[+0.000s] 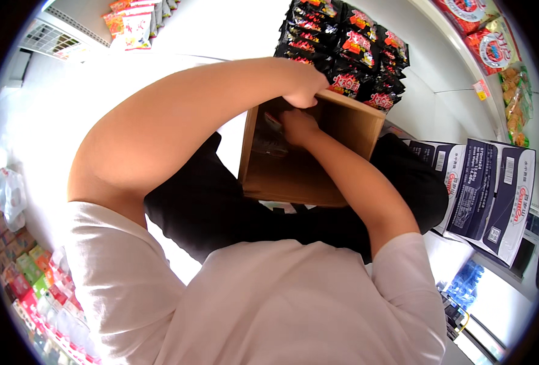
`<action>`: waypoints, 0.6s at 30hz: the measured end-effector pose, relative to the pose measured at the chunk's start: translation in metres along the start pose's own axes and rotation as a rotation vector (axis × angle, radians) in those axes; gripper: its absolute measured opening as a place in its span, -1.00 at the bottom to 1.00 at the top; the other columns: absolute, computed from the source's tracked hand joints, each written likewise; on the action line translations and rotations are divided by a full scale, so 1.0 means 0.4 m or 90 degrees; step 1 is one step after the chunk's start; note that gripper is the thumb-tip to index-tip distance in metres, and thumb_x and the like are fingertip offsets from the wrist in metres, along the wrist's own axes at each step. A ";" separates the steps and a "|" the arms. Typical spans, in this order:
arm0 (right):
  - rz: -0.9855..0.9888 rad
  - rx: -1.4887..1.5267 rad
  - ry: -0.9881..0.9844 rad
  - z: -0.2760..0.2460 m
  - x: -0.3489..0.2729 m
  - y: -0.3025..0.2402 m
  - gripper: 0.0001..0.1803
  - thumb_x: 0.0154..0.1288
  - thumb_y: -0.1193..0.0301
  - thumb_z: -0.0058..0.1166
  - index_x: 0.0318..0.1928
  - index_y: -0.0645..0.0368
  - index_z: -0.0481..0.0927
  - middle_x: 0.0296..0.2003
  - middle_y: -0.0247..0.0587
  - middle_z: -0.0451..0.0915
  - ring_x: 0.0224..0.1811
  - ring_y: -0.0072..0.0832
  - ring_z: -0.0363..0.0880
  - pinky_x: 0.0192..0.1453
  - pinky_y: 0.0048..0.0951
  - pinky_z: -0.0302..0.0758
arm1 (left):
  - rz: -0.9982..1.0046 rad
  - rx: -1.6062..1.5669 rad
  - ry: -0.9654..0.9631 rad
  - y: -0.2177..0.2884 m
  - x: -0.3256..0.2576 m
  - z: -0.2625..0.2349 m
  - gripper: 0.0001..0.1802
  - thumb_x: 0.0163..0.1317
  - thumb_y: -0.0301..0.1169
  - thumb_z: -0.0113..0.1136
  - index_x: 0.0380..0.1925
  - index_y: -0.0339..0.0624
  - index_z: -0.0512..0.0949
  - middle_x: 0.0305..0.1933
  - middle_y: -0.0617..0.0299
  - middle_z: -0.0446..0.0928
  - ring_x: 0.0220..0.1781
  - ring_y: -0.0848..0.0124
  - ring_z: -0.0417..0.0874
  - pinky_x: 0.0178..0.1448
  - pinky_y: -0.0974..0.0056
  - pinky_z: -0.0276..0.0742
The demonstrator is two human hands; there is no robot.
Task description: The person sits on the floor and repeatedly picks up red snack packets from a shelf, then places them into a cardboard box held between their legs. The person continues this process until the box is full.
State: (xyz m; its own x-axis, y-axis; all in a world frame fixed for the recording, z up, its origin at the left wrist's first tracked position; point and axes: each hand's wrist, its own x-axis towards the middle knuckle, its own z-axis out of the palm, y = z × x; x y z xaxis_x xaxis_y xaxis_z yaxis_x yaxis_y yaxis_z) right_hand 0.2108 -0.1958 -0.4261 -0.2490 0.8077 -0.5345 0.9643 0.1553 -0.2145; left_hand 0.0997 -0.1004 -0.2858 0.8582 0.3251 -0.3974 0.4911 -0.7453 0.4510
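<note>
An open brown cardboard box [293, 191] is tilted toward me between my knees. My left hand [306, 82] reaches across to its far side, fingers curled over the far rim. Inside the box is my right hand [298, 126], closed, at the far left inner wall. From its fingers sticks a small, narrow item with a pale and reddish edge [273, 121]; its kind is not clear. A dim, shiny clear patch, perhaps plastic [269, 146], shows on the inner left wall below that hand.
Stacks of black snack packets [354, 48] stand just beyond the box. Dark blue and white cartons [488, 188] are at my right. Red bags [491, 48] line a shelf at the upper right, packets [137, 27] another at the upper left. Colourful goods [38, 274] fill the lower left.
</note>
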 end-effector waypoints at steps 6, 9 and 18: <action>-0.011 -0.052 -0.062 0.137 0.068 -0.036 -0.79 0.23 0.44 0.13 -0.14 0.15 0.72 -0.08 0.06 0.70 0.04 -0.02 0.69 0.08 -0.06 0.63 | -0.030 0.024 -0.016 -0.001 0.000 0.001 -0.57 0.41 -0.26 0.07 0.26 -0.03 0.46 0.14 0.01 0.60 0.24 0.03 0.58 0.28 -0.05 0.49; -0.065 -0.074 -0.016 0.205 0.047 -0.029 -0.79 0.27 0.39 0.08 -0.20 0.14 0.74 -0.09 0.04 0.72 -0.01 -0.05 0.71 0.08 -0.05 0.63 | -0.046 0.004 -0.012 -0.009 -0.008 -0.002 -0.56 0.43 -0.27 0.05 0.28 -0.01 0.45 0.18 0.03 0.58 0.27 0.04 0.56 0.30 -0.05 0.48; 0.109 0.464 0.140 0.283 0.088 0.085 -0.61 0.34 0.12 0.18 0.00 0.14 0.66 -0.05 0.06 0.70 0.05 -0.11 0.68 0.14 -0.18 0.55 | 0.040 -0.036 0.035 -0.035 -0.004 0.014 -0.56 0.35 -0.34 0.13 0.23 -0.03 0.53 0.14 0.06 0.62 0.24 0.04 0.59 0.27 -0.02 0.51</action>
State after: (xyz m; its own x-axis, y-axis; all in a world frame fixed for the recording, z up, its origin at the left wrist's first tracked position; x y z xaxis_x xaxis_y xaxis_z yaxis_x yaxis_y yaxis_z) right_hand 0.2246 -0.2267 -0.5447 -0.0044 0.8927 -0.4506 0.6660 -0.3335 -0.6672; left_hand 0.0906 -0.0939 -0.2960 0.8938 0.3106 -0.3234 0.4420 -0.7316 0.5190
